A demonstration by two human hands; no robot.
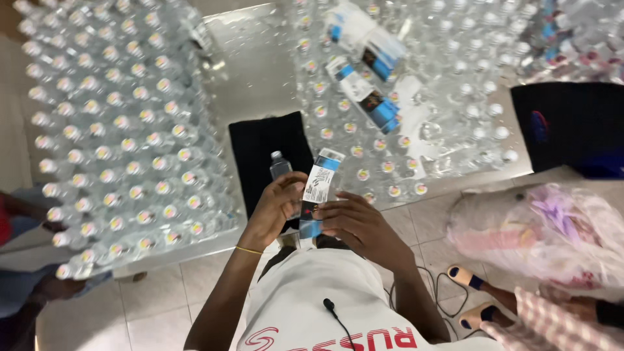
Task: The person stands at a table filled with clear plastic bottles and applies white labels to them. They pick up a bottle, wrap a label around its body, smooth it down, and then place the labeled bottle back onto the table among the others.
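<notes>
My left hand (276, 207) grips a small clear plastic bottle (281, 166) with a clear cap, held upright over a black cloth (260, 146). My right hand (354, 224) holds a long label strip (320, 185), white with blue ends, pressed against the bottle's side. Both hands are close together in front of my chest. The lower part of the bottle is hidden behind my fingers and the label.
Dense rows of capped clear bottles (117, 130) fill the steel table (253, 65) on the left and another group (455, 78) on the right, with loose labels (370, 97) lying on top. A pink plastic bag (539, 234) and another person's sandalled feet (474, 296) are at right.
</notes>
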